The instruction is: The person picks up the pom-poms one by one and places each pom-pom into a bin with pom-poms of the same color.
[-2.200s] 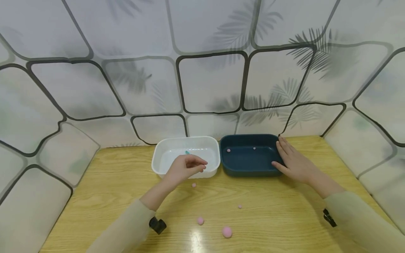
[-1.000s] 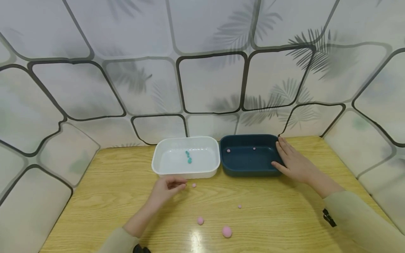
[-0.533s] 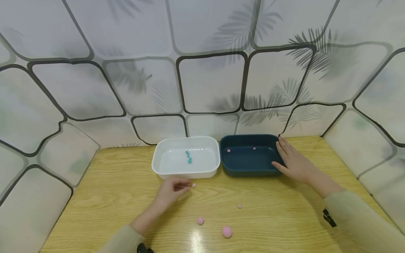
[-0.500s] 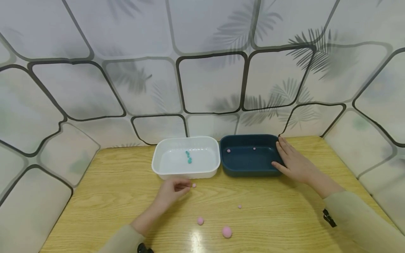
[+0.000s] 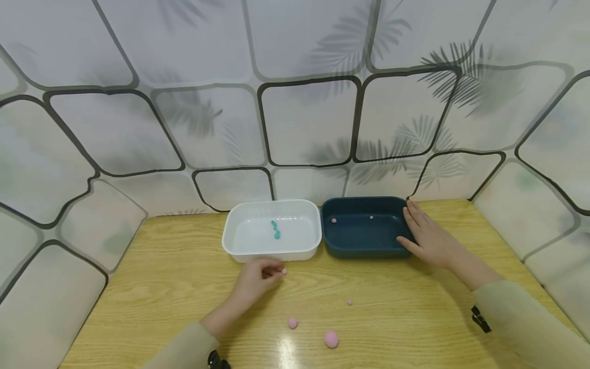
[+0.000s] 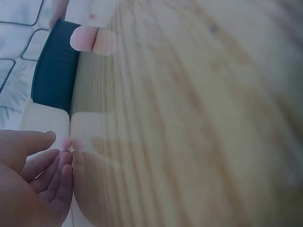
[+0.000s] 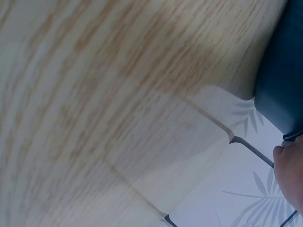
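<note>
My left hand (image 5: pixel 255 281) is low over the table in front of the white container (image 5: pixel 269 255). Its thumb and fingers are loosely bent and apart, with fingertips right at a small pink ball (image 5: pixel 284 271). In the left wrist view that ball (image 6: pixel 66 142) shows just beyond the fingertips. My right hand (image 5: pixel 430 243) rests on the right side of the dark blue container (image 5: pixel 369 253), fingers straight along its rim and thumb at the front corner. In the right wrist view only part of this hand (image 7: pixel 289 170) shows at the container's edge.
Several turquoise balls (image 5: pixel 277 235) lie inside the white container. The blue one holds two small pink balls (image 5: pixel 334 221). Nearer on the wooden table (image 5: pixel 415 328) lie a large pink ball (image 5: pixel 331 339), a medium one (image 5: pixel 292 323) and a tiny one (image 5: pixel 350 302). A patterned backdrop (image 5: pixel 309 123) stands behind.
My left hand has come down from over the white container to the table, then crept right to the small pink ball. The right hand has stayed at the blue container.
</note>
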The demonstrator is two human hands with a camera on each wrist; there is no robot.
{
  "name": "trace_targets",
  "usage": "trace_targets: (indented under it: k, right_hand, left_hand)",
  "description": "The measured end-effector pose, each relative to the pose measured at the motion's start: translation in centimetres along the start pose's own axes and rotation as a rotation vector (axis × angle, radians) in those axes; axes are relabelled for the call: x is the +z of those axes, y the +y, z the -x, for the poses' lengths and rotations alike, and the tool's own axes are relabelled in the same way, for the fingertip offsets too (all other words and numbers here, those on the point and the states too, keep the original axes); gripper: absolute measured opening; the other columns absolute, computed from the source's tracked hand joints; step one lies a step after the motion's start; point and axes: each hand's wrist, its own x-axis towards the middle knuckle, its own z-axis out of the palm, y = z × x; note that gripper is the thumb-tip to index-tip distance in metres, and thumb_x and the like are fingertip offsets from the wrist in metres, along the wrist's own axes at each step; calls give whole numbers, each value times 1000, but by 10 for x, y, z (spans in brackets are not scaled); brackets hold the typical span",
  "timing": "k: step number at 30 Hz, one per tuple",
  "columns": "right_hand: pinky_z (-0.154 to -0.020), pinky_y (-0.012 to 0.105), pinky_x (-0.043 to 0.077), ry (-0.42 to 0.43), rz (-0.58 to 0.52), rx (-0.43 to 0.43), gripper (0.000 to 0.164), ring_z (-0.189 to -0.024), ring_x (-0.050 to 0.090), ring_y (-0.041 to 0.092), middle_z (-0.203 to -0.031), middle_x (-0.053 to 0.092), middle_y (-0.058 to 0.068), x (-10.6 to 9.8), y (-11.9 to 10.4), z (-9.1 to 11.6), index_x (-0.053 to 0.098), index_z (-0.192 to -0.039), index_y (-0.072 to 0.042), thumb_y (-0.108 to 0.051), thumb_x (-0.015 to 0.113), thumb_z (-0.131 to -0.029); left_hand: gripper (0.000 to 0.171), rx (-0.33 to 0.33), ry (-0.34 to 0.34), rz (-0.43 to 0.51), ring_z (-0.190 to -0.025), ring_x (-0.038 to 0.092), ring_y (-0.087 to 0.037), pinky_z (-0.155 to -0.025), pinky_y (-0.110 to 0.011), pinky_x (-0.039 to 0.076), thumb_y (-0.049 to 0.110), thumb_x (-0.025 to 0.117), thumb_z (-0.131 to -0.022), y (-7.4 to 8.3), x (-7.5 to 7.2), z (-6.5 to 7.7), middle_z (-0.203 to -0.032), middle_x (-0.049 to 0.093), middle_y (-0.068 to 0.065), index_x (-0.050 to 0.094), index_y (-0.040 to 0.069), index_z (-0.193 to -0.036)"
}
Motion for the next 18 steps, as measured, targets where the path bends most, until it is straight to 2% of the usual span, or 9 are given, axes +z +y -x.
trace_targets:
  k: [5,10,18]
  right_hand:
    - [-129,67,20,2,-5,-4,91,-163,6,52,-174,3,36,1,1,0,16,-163,16,-49,53,-110]
    - [-129,67,21,8,-1,-9,91,-163,6,52,-174,4,36,2,2,0,15,-163,15,-48,53,-110]
    - [-129,67,21,11,-10,-11,91,-163,5,52,-173,4,36,1,1,1,16,-163,16,-49,53,-110]
  left_hand:
    - [12,23,-9,-77,-81,72,-14,-70,-17,58,1,81,-90,4,5,0,-94,80,-12,81,-3,-102]
    - [12,75,-24,-164,-78,65,-8,-68,-18,55,1,84,-87,6,8,1,-89,75,-5,81,2,-99]
    - [6,97,-37,-225,-75,57,-5,-66,-17,50,5,85,-88,6,11,0,-83,70,2,81,8,-92]
